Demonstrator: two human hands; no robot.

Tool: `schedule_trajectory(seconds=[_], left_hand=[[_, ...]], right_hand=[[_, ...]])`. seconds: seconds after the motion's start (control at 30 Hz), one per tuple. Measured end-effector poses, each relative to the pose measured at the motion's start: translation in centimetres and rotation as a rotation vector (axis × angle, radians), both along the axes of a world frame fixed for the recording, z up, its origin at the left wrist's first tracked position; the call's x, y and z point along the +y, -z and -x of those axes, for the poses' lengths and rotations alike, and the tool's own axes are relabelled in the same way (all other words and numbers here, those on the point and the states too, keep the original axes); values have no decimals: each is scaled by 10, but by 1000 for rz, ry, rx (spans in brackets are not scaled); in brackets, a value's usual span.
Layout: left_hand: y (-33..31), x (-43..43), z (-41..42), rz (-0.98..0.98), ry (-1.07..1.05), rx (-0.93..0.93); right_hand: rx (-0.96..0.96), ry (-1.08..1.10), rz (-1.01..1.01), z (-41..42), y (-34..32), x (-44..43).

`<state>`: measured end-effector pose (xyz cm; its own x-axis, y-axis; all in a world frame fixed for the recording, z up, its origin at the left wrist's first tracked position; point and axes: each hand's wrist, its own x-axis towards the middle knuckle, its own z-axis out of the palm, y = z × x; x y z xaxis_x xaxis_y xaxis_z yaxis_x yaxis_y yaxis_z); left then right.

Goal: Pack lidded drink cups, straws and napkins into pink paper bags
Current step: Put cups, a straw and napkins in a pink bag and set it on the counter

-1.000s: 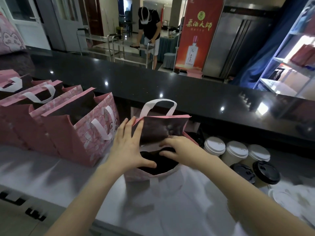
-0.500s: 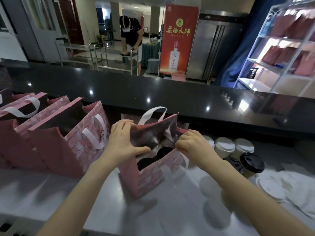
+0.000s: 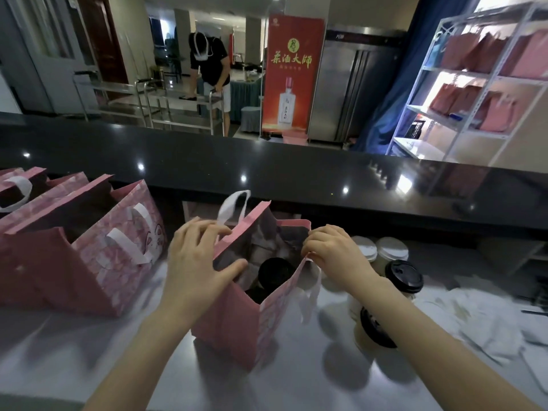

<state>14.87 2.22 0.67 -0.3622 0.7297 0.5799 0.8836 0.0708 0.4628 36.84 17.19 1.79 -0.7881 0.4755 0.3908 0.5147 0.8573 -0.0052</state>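
Working at a pale steel worktop [image 3: 267,390], with a pink paper bag [image 3: 237,327] standing upright on it in the near middle, mouth spread wide. Gripping its left wall with the left hand [image 3: 195,262], thumb laid on the dark lining inside, fingers curled over the outside beside the white handle. Pinching the rim at the opposite corner with the right hand [image 3: 335,256], fingers bunched tight on the paper edge. Holding nothing else in either hand. Down inside the bag, one black-lidded cup [image 3: 275,272] upright, perhaps a second dark lid beside it, too shadowed to be sure; cannot make out a straw or napkin in there. Just right of the bag, partly under the right forearm, loose cups [image 3: 404,275] with black lids, and behind them two white-lidded cups [image 3: 376,247]; farther right, a blurred heap of white napkins [image 3: 489,327]. To the left, a row of further pink bags [image 3: 89,256] standing open side by side. Beyond, a black counter ledge [image 3: 267,173], then a red banner [image 3: 292,75], a person [image 3: 210,60] bent over a steel trolley, and shelving [image 3: 486,81] stocked with more pink bags. Risks, judged from here: could tear the paper at the pinched corner by pulling the two walls apart too hard; could tip the bag and the cup within by tugging one side sideways; could knock over the loose cups with the right forearm when reaching for the next item, lying so close above them.
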Motion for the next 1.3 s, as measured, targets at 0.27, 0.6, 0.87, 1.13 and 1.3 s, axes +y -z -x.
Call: schedule_trajectory(seconds=[0.27,0.6,0.87,1.13,1.3], left_hand=[[-15,20,-88,-126,-119,100],[3,112,-306,-17,179,-59],[63,189,-451,283,434,-233],[144,263,-516,611,463,-158],[174,294,-524,634,363,-169]], right_hand=[[205,-73,80,-68,9,17],[108,107,154,-287,23,79],[6,395,379,-410,78,125],[-154,562,546,-465,138,156],[-121,584,570,-469,164,181]])
